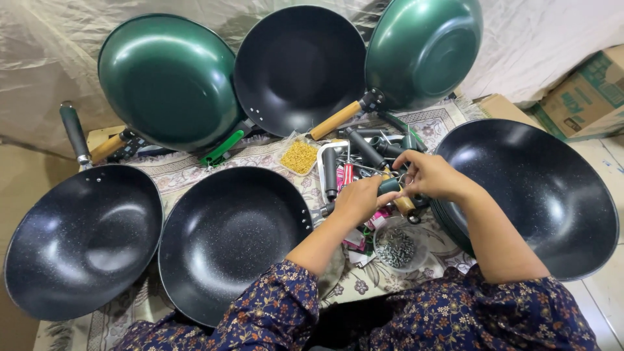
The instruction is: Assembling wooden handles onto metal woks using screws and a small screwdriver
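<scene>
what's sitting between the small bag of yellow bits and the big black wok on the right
In the head view, a white tray of black pan handles lies there, with both hands, left hand and right hand, working on a handle piece over it.

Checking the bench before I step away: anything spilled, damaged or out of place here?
Nothing spilled or visibly damaged. The pan handles lie in a loose jumble, and three woks lean tilted against the plastic sheet. Screws stay inside their clear bowl. Both hands work over the pile.

We are working in a tight pocket — black woks (227, 240) (533, 195) are crowding both sides, loose handles (367, 148) and a bowl of screws (396, 248) are filling the middle, leaving open passage only from above.
</scene>
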